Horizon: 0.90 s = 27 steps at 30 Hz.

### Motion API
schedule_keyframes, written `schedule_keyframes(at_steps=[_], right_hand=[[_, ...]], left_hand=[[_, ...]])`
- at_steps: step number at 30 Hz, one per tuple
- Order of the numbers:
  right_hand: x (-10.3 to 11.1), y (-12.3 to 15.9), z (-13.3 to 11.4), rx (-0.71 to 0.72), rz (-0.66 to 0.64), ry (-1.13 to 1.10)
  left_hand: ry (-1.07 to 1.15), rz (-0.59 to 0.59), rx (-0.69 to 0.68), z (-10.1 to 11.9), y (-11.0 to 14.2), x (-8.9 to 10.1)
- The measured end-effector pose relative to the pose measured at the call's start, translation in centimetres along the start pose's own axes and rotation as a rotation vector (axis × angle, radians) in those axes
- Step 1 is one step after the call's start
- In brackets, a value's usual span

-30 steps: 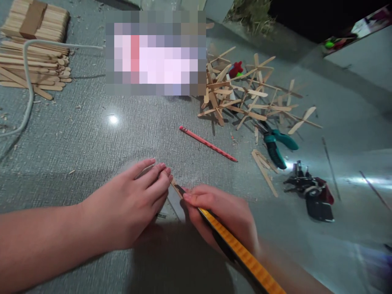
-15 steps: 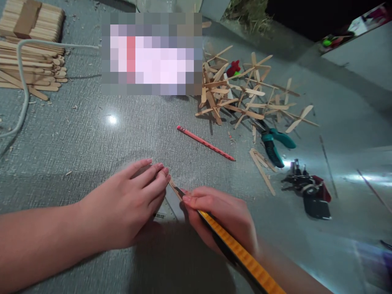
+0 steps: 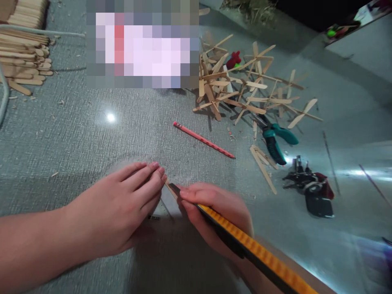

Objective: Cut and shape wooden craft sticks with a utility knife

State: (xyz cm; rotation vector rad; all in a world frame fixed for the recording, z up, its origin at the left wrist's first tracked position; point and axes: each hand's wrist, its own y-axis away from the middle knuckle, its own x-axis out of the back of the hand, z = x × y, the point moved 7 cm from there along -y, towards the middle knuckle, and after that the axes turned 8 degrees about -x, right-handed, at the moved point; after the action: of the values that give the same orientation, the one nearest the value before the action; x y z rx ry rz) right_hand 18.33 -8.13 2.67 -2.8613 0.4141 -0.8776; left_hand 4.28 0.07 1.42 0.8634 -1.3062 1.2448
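Note:
My left hand (image 3: pixel 122 210) lies flat on the grey table, fingers together, pressing down on a clear set square (image 3: pixel 167 210) and a thin wooden stick (image 3: pixel 169 188) beside its fingertips. My right hand (image 3: pixel 216 214) is closed round a yellow-and-black utility knife (image 3: pixel 254 253). The knife's tip rests against the stick, right beside the left fingertips. Most of the set square is hidden under my left palm.
A red pencil (image 3: pixel 203 140) lies just beyond my hands. Farther right sit a heap of crossed wooden sticks (image 3: pixel 245 90), teal pliers (image 3: pixel 275 143), loose sticks (image 3: pixel 263 165) and a dark red-black tool (image 3: pixel 312 192). Stacked wooden sticks (image 3: pixel 24 53) fill the far left corner.
Both hands keep their places on the stick. The view has shifted slightly, and the knife hand has edged a little to the left and is blurred.

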Motion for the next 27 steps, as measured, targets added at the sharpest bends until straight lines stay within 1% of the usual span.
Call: schedule_keyframes(at_steps=[8, 20, 27], right_hand=[[-0.13, -0.12, 0.21, -0.027, 0.005, -0.058], [-0.14, -0.22, 0.0, -0.022, -0.005, -0.048], [-0.2, -0.26, -0.1, -0.021, -0.013, -0.027]], left_hand=[[0.01, 0.012, 0.013, 0.05, -0.18, 0.3], [0.032, 0.021, 0.027, 0.07, 0.21, -0.13], [0.022, 0.029, 0.018, 0.02, -0.17, 0.1]])
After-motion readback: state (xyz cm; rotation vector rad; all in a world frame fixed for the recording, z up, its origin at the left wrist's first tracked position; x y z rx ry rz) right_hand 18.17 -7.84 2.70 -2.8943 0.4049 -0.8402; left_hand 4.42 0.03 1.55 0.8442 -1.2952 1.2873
